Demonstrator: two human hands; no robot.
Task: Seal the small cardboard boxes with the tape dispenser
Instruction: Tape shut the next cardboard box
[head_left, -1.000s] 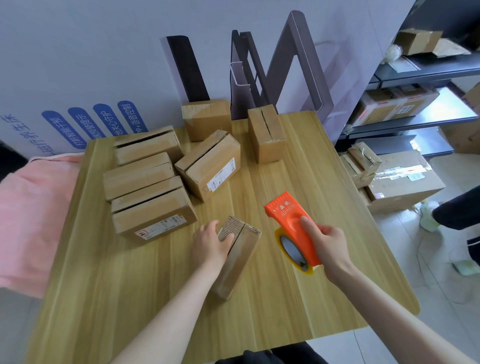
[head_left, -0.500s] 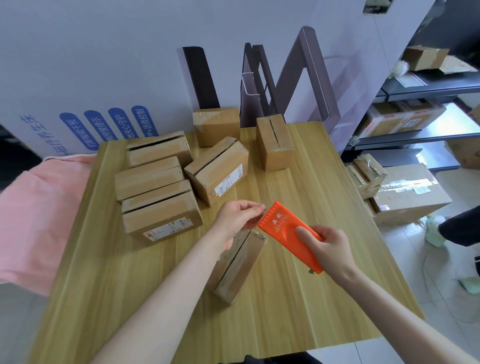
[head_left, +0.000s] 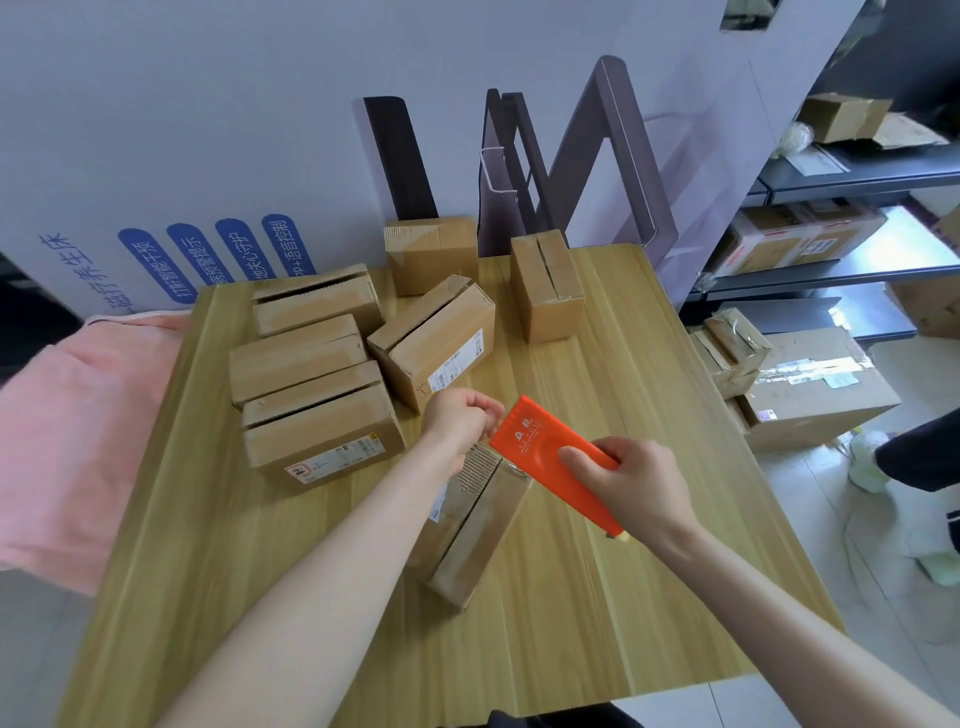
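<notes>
Near the centre of the frame the right hand (head_left: 636, 486) was closed around the handle of the orange tape dispenser (head_left: 550, 457), holding it tilted with its toothed front edge toward the upper left. The left hand (head_left: 460, 421) met that edge with fingers curled and pinched together; whether tape lay between them could not be told. Directly beneath both hands a small cardboard box (head_left: 467, 525) lay on the wooden table (head_left: 597, 597), angled toward the lower centre, its top flaps meeting along a seam. Six more boxes (head_left: 311, 395) sat clustered in the upper left and upper middle of the table.
</notes>
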